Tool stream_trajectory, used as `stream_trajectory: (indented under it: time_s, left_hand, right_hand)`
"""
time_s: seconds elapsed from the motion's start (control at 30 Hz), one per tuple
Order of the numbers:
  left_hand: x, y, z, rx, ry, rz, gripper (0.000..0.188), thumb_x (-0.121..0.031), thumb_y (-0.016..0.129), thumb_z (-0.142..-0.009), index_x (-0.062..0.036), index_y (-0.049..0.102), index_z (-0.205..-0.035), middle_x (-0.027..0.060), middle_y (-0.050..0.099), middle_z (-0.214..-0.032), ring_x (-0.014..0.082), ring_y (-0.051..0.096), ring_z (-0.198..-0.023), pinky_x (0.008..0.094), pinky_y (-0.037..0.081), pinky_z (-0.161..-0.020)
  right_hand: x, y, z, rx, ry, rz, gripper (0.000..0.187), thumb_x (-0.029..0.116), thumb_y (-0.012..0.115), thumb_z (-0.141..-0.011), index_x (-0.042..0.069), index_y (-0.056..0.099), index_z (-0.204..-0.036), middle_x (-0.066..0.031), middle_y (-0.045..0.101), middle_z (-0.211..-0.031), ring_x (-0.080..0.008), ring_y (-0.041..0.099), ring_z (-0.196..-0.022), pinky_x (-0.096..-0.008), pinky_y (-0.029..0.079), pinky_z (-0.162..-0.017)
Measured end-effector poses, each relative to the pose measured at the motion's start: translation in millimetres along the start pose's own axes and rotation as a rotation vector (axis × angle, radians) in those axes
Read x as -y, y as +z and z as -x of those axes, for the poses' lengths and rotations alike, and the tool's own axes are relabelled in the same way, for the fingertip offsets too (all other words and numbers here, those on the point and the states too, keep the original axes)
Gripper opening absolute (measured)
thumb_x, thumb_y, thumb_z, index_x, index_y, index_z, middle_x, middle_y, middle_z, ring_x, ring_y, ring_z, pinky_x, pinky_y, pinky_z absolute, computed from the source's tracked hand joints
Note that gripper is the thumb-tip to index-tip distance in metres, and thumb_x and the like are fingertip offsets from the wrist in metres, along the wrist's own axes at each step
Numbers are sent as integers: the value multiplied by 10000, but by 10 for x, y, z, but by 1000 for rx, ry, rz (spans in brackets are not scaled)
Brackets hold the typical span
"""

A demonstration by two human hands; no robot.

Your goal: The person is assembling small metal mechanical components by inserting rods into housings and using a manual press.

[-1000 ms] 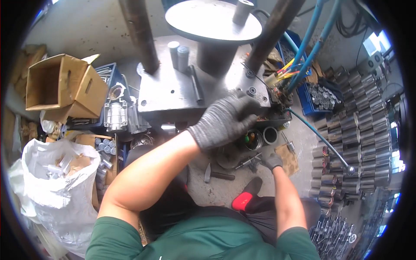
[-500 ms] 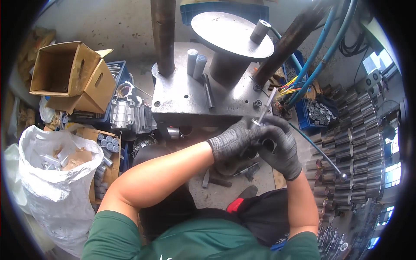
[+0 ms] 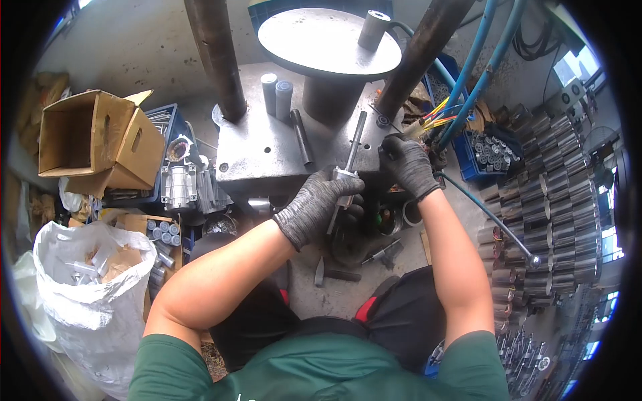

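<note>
In my gloved left hand (image 3: 313, 207) is a metal shaft (image 3: 357, 137) with a wider collar at its middle. The shaft stands tilted in front of the steel press table (image 3: 261, 160), its upper end over the table edge and its lower end below my fingers. My gloved right hand (image 3: 410, 167) is at the table's right front corner, fingers curled down; whatever they may grip is hidden. A small round fitting (image 3: 382, 121) sits on the table just beyond the right fingertips. On the table lies a dark rod (image 3: 302, 137), and two grey cylinders (image 3: 276, 97) stand behind it.
A round steel plate (image 3: 321, 40) on a thick column stands between two dark posts (image 3: 215, 60). To the right are blue hoses (image 3: 483, 73), a ball-ended lever (image 3: 533, 260) and stacked metal cylinders (image 3: 535, 207). Cardboard boxes (image 3: 100, 137) and a white sack (image 3: 93, 314) are left. A hammer (image 3: 334, 274) lies on the floor.
My hands have come apart. The right hand has left the shaft and moved up to the table's corner, while the left keeps hold of the shaft. The whole view has shifted slightly.
</note>
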State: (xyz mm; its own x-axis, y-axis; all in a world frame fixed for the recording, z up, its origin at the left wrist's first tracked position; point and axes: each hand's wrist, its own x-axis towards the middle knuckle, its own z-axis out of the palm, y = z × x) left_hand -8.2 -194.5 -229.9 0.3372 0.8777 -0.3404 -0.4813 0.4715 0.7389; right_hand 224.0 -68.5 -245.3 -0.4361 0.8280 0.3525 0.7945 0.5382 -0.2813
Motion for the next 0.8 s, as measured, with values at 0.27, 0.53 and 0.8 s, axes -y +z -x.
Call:
stream_trajectory:
  time_s: [0.27, 0.53, 0.8]
  left_hand:
    - [31, 38, -32, -25, 95, -283, 432, -235, 776, -916, -7, 576, -1223, 88, 681, -963, 179, 693, -807, 336, 612, -743]
    - [71, 96, -31, 1, 130, -504, 429, -250, 814, -885, 10, 635, -1175, 49, 680, -940, 129, 649, -841, 278, 531, -757]
    - [93, 83, -13, 40, 106, -710, 485, -276, 828, -890, -21, 614, -1242, 12, 643, -930, 86, 611, -795, 260, 523, -697]
  right_hand:
    - [-78, 0, -49, 56, 147, 38, 247, 236, 735, -860, 42, 746, -1013, -220, 697, -1062, -407, 694, -1019, -493, 550, -909]
    - [-316, -85, 99, -143, 494, -553, 175, 130, 679, -931, -5, 725, -1033, -186, 720, -960, -281, 756, -855, -415, 615, -834]
    - [55, -506, 470, -28, 435, -1497, 172, 63, 701, -923, 2, 636, -1070, -193, 734, -1163, -257, 748, -973, -410, 656, -857]
